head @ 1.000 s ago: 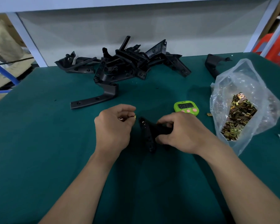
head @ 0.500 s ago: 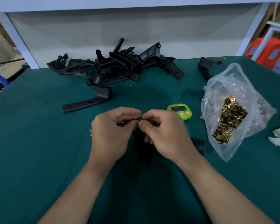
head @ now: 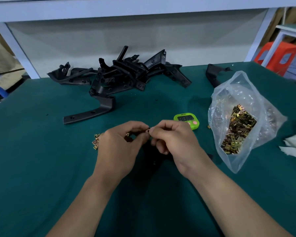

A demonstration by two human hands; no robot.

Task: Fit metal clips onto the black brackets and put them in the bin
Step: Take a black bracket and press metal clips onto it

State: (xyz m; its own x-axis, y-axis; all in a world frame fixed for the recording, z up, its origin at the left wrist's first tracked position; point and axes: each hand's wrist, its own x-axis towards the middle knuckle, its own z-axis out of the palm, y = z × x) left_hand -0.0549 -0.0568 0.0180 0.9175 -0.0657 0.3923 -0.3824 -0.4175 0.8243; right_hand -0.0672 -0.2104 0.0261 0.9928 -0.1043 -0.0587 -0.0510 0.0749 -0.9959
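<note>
**Bracket tip pinched between two hands at the near middle of the table**

The fingers of the left hand (head: 120, 147) are curled tight, and a metal clip (head: 127, 134) is glimpsed as a gold glint inside the curl. How it is gripped cannot be made out. The thumb and forefinger of the right hand (head: 176, 139) are closed on the top end of a black bracket (head: 153, 158), with the other fingers folded beneath. The fingertips of both hands are met at that small black tip. The rest of the bracket is seen only as a dark shape under the hands, low over the green table cover (head: 32, 151).

Just left of the left hand, a few loose clips (head: 96, 142) are laid on the cover. A green timer (head: 186, 119) is set just beyond the right hand. Further right, a clear plastic bag (head: 239, 93) is spread open, with a heap of gold clips (head: 237, 130) in it. A single L-shaped bracket (head: 92, 113) is placed beyond the hands to the left. A pile of brackets (head: 126, 74) is heaped at the far edge. One more bracket (head: 214, 74) is seen far right, behind the bag.
</note>
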